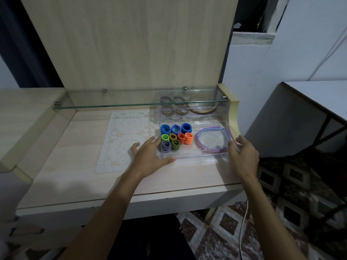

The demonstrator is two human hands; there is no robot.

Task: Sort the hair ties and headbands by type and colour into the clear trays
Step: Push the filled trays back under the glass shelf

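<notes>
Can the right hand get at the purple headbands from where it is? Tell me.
Probably yes. The right hand rests at the right wall of the open-topped front tray, and the purple headbands lie just inside that wall. Nothing covers them, so the fingers need only clear the wall.

My near tray [187, 156] sits at the desk's [75, 175] right edge, partly on the mat [122, 139]: hair ties [175, 137] left, headbands [212, 140] right; another tray [189, 114] behind.
</notes>
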